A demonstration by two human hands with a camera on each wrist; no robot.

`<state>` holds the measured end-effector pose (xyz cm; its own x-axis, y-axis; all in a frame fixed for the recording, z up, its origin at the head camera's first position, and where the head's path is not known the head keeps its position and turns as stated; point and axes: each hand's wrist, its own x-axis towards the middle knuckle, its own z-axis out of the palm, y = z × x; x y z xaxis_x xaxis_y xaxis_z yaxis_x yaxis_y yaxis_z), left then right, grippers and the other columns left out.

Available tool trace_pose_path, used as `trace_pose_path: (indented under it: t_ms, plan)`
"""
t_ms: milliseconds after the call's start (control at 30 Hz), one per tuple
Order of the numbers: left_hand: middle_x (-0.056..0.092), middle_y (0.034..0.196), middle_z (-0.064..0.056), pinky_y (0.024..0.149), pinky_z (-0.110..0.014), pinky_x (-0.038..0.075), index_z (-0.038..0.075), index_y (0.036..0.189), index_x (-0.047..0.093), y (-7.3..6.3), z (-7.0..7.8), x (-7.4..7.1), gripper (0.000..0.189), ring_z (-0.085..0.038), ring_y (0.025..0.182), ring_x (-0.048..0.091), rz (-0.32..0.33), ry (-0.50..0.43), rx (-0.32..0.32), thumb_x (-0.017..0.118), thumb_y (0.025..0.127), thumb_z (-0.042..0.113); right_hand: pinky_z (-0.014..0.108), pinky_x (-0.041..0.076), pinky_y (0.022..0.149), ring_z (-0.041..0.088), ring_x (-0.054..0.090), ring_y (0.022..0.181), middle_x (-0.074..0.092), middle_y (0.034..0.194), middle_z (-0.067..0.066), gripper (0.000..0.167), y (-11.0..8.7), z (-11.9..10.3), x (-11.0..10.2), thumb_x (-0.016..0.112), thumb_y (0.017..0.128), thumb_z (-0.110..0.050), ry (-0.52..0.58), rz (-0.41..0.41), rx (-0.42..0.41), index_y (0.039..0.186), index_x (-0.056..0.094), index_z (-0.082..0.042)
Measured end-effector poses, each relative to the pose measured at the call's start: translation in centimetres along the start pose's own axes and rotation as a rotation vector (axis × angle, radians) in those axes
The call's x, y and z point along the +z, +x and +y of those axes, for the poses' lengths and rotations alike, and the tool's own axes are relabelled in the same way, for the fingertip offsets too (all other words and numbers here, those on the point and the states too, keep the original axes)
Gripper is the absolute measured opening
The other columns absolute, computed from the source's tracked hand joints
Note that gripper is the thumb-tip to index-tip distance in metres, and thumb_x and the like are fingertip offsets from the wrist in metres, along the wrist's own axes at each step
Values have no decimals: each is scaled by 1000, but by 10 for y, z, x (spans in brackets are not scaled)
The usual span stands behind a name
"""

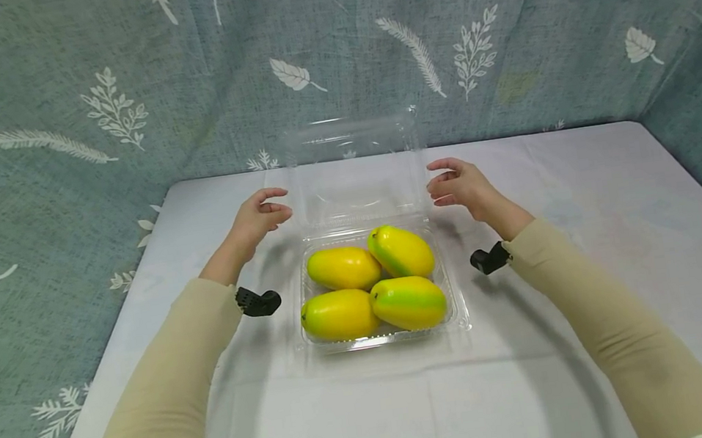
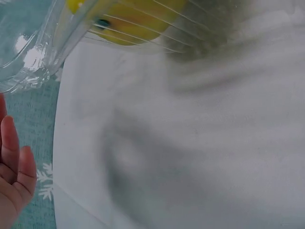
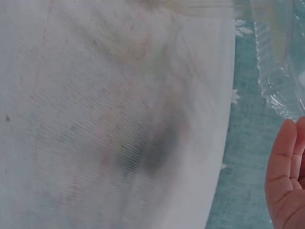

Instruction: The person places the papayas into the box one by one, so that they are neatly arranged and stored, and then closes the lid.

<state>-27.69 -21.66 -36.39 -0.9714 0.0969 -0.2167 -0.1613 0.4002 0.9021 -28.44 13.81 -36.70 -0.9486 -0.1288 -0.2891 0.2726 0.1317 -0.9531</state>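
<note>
A clear plastic clamshell container (image 1: 380,341) sits mid-table, its transparent lid (image 1: 359,207) raised upright along the back edge. Several yellow-green mangoes (image 1: 344,268) lie in the base in two rows. My left hand (image 1: 257,215) is at the lid's left side, fingers gently bent toward it with nothing between them. On the opposite side, my right hand (image 1: 463,186) mirrors it, fingertips close to the lid's right edge. In the left wrist view the fingers (image 2: 10,143) are just below the lid's corner; in the right wrist view the fingertips (image 3: 286,131) are right at the rim.
A white cloth (image 1: 377,415) covers the table. Behind it and at both sides hangs a blue-green curtain (image 1: 328,44) with white leaf prints. Small black wrist cameras (image 1: 260,302) stick out from the beige sleeves (image 1: 165,376) toward the container.
</note>
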Motion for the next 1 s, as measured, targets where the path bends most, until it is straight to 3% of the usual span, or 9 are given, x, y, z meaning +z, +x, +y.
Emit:
trace_pose_path:
  t_ms: [233,467,667,1000]
  plan:
    - [54,88,6,88,-37,38,7,129,43,-1,4,2,41,-10,86,53,50,-35,54,57,91,14,38,48,88,29,55,94,54,86,0,49,0,-6,1,55,89,-3,-77,53,-35,136,39,-9]
    - [54,87,4,80,-30,39,3,127,44,0,9,11,39,-8,80,51,139,-75,149,57,90,9,22,51,70,20,56,84,53,86,-1,38,-2,-6,1,58,88,-6,-92,129,-138,125,48,-2]
    - [54,83,6,72,-23,39,1,121,48,-2,16,13,33,-9,78,50,183,-100,230,57,90,8,24,52,71,15,58,80,55,85,-3,29,-6,-10,-2,58,89,-9,-78,149,-186,117,53,-1]
    - [54,96,2,82,-26,43,5,119,51,-2,31,14,27,-12,89,53,205,-70,286,53,92,10,21,51,70,9,56,79,55,85,-6,21,-10,-17,-7,60,88,-10,-103,193,-277,108,54,-3]
